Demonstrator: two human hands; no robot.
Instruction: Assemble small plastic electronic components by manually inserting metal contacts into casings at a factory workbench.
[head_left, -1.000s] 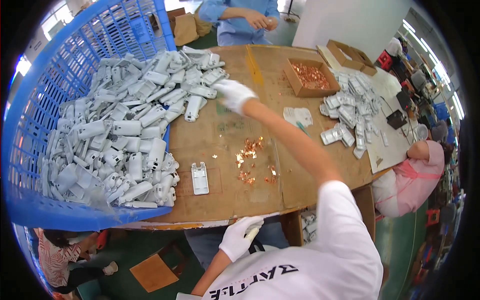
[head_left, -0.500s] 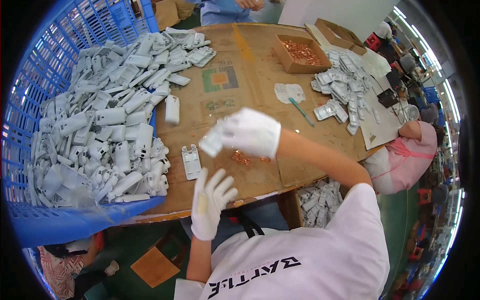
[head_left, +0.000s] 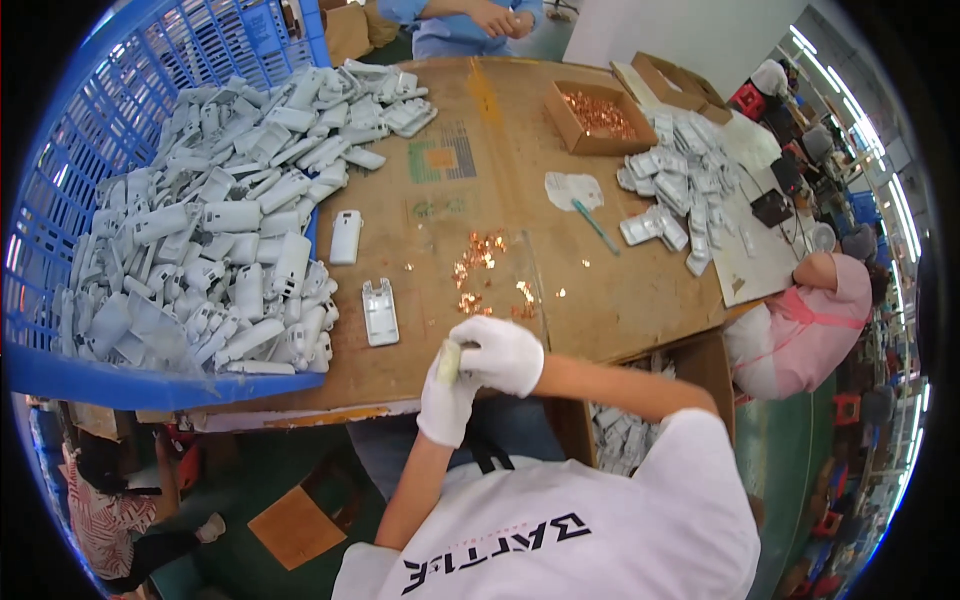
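Close together, my two white-gloved hands meet just past the table's front edge. My left hand (head_left: pixel 447 408) is closed, with a beige patch (head_left: pixel 449 363) showing along its thumb side. The bent fingers of my right hand (head_left: pixel 503 357) press against the left fingers. Whatever they hold between them is hidden. Beyond them lie loose small copper-coloured pieces (head_left: pixel 480 252). To their left is a pale plastic housing (head_left: pixel 380 314), hollow side up. A second white housing (head_left: pixel 345 238) rests smooth side up farther back.
A blue plastic crate (head_left: pixel 150 392) heaped with pale housings (head_left: pixel 230 215) fills the left side. A carton (head_left: pixel 570 128) of copper pieces stands at the back right, near stacked housings (head_left: pixel 675 180) and a teal pen (head_left: pixel 597 227). People sit across and to the right.
My right hand came down and nearer from above the copper pieces, where it held a pale housing. My left hand, open before, has closed against it. That housing is out of sight.
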